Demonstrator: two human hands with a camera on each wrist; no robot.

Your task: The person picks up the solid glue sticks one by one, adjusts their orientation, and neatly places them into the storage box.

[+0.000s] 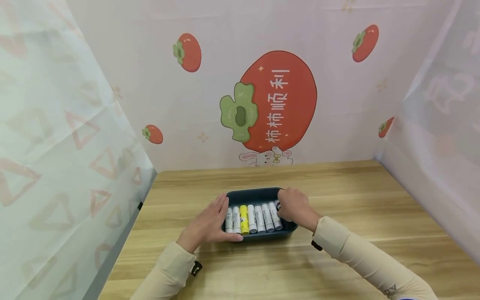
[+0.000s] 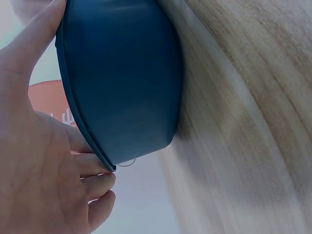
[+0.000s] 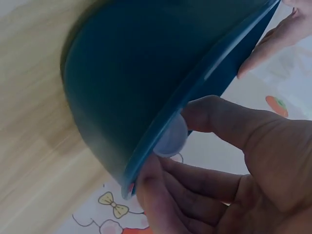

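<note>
A dark blue plastic basin [image 1: 258, 236] sits on the table, with several white glue sticks [image 1: 259, 218] and a yellow one [image 1: 244, 220] lined up side by side inside. My left hand [image 1: 208, 223] holds the basin's left end, thumb along the near rim and fingers on the far side. In the left wrist view the basin wall [image 2: 122, 83] lies between that thumb and the fingers. At the basin's right end, my right hand [image 1: 296, 208] pinches a white glue stick [image 3: 173, 139] between thumb and fingers, right at the rim. Most of this stick is hidden by the hand.
The wooden table [image 1: 262, 271] extends around the basin. Behind it hangs a white curtain [image 1: 210, 104] printed with persimmons and lettering. More printed sheeting [image 1: 60, 125] stands along the left, and pale sheeting [image 1: 438, 146] along the right.
</note>
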